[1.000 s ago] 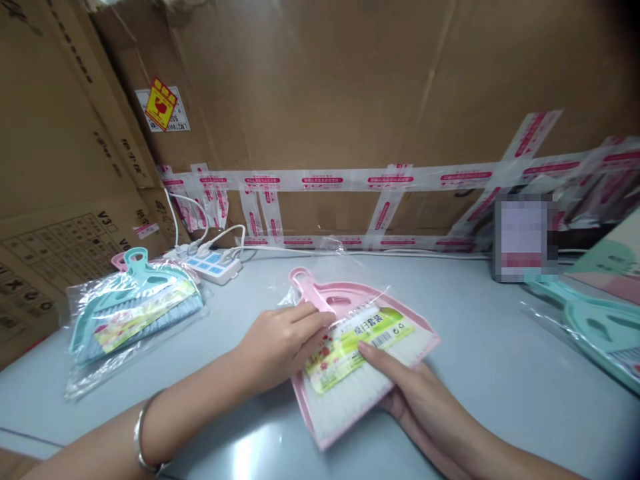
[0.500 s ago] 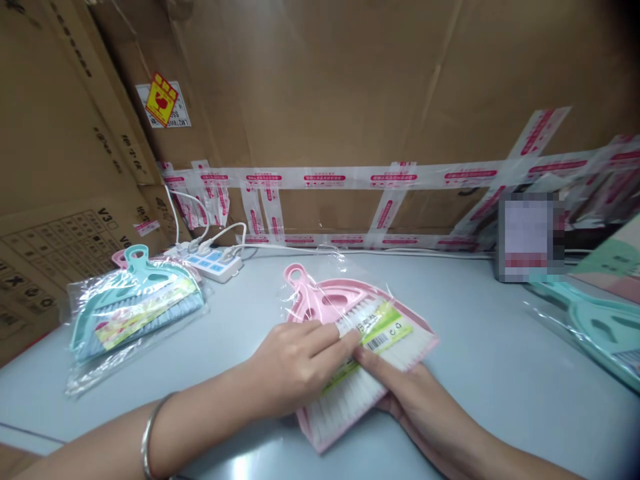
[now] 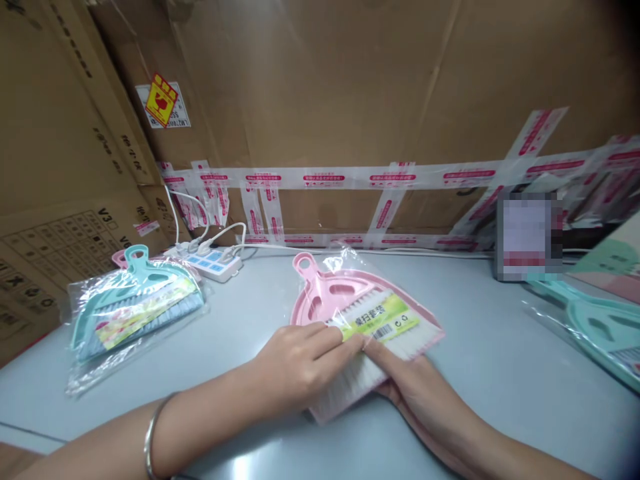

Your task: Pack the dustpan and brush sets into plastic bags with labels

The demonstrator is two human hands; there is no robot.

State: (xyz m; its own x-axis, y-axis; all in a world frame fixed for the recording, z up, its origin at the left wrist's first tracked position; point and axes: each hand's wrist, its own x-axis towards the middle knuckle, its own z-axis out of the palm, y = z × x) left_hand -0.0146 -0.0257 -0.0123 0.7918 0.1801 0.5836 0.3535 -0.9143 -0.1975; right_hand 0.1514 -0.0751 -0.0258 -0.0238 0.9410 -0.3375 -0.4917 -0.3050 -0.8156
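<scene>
A pink dustpan (image 3: 327, 270) with a white-bristled brush (image 3: 423, 338) lies at a slant in a clear plastic bag (image 3: 345, 257), a green-and-white label (image 3: 387, 312) across the bristles. My left hand (image 3: 305, 363), a silver bangle on its wrist, rests over the brush with curled fingers pinching at the bag near the label. Its fingertips are partly hidden. From the right, my right hand (image 3: 415, 390) grips the dustpan's front edge, thumb on top and fingers underneath. Both thumb and index tips meet close together at mid-brush.
On the left lies a bagged turquoise dustpan set (image 3: 140, 300) with a pink handle behind it. A white power strip (image 3: 215, 263) with plugged cables sits against the cardboard (image 3: 320, 87). Another turquoise dustpan (image 3: 600, 320) and a blurred upright device (image 3: 525, 237) are at the right.
The pink dustpan set has shifted slightly away from me and to the right. More of its label shows. Both hands stay on it.
</scene>
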